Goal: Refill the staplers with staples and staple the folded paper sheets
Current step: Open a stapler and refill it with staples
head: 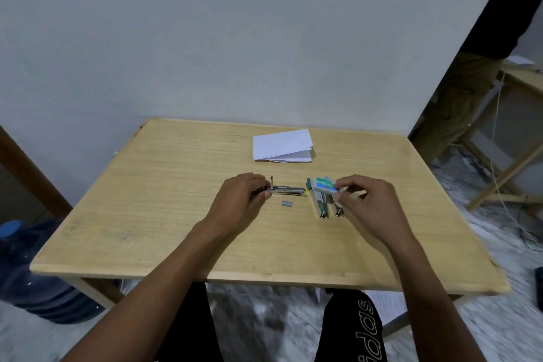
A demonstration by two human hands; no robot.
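On the wooden table (164,244), the left hand (239,200) closes its fingers on the left end of an opened stapler with a yellow tip (289,190), which lies flat near the table's middle. A small grey strip of staples (287,204) lies just near of it. The right hand (371,206) pinches a small staple box (324,185) between thumb and fingertips, above a green stapler (320,204). Folded white paper sheets (282,145) rest at the far side.

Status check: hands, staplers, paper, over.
Left hand gripping open stapler. Right hand holding staple box. Loose staple strip on table; folded paper untouched.
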